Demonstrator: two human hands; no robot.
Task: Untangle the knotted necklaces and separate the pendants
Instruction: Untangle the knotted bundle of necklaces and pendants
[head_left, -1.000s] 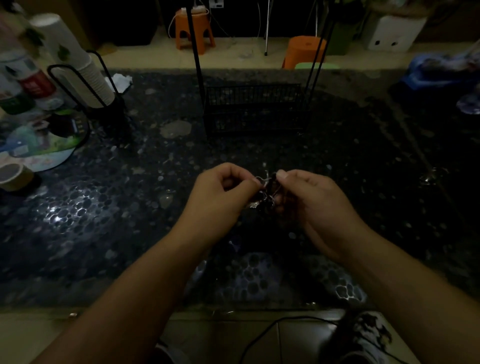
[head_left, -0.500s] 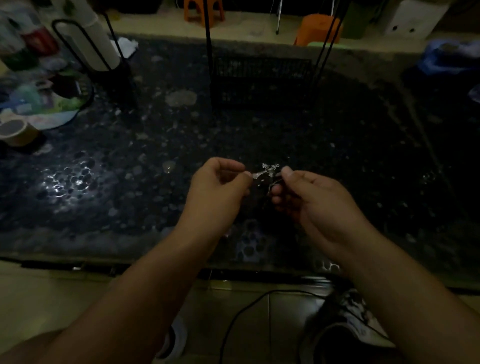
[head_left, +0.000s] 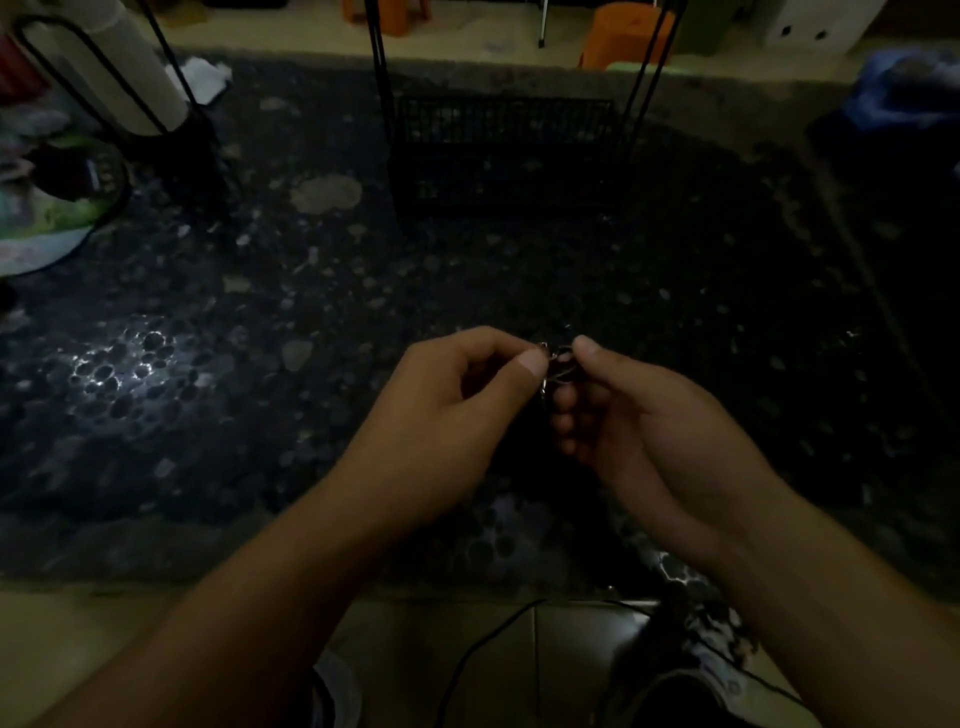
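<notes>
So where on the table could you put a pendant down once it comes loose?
Bare dark tabletop lies right of the hands, and between the left hand and the wire basket. The far left is crowded: a cup holder and a colourful disc. Both hands pinch the tangled necklaces.

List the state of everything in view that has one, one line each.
Left hand: raised above the table, pinching the necklace tangle.
Right hand: raised, pinching the same tangle from the other side.
Necklace tangle: still knotted, held between both hands, off the table.
Wire basket: upright on the dark table; contents too dark to tell.
Paper cup stack: lying tilted in its wire holder.
</notes>
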